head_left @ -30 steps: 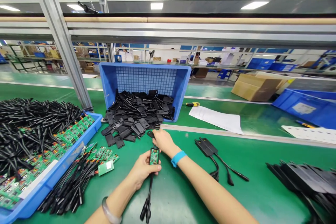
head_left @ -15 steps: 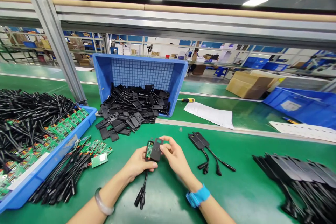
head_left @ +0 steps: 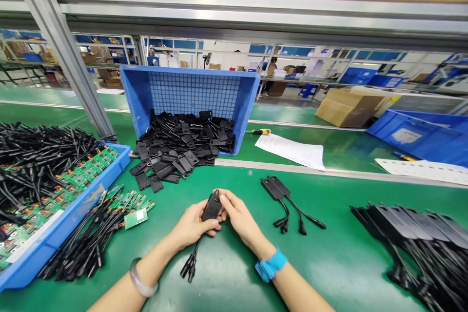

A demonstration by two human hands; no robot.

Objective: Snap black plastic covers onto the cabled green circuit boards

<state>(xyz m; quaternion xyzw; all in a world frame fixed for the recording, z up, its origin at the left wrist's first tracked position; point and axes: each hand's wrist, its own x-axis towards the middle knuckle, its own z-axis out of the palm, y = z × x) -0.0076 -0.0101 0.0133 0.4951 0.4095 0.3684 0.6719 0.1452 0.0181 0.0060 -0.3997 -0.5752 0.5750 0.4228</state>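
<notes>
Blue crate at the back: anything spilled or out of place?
Yes. The blue crate lies tipped on its side, and black covers have slid out of its open mouth onto the green mat. A few lie loose beyond the pile. Both hands hold a black housing nearer the camera.

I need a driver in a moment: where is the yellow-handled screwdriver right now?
In the head view, the yellow-handled screwdriver lies on the green bench just right of the tipped blue crate, beside the white paper sheet.
</notes>
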